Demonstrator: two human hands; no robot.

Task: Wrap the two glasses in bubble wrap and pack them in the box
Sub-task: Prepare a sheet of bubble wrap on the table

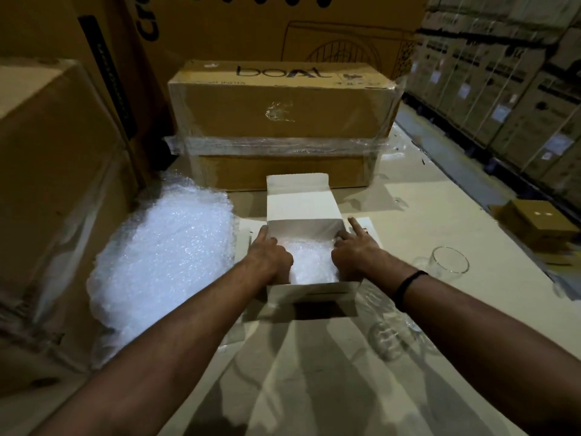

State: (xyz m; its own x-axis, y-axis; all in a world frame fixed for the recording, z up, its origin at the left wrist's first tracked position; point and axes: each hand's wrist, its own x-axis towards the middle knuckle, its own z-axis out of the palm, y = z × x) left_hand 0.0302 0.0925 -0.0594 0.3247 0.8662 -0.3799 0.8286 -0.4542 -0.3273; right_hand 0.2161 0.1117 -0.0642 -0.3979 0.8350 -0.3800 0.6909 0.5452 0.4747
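Note:
A small white box (pixel 303 289) stands open in the middle of the work surface, its lid flap raised at the back. Bubble wrap (pixel 309 261) fills its inside. My left hand (pixel 272 254) reaches in on the left, fingers curled down onto the wrap, thumb at the box's left wall. My right hand (pixel 353 251) reaches in on the right with fingers curled into the wrap and the index finger pointing out. One clear glass (pixel 450 259) stands upright to the right. A second clear glass (pixel 388 339) lies on its side beside my right forearm.
A big heap of loose bubble wrap (pixel 163 253) lies left of the box. A taped brown carton (pixel 279 121) stands right behind it, and tall cartons (pixel 56 184) wall off the left. A small brown box (pixel 540 223) sits at the right edge.

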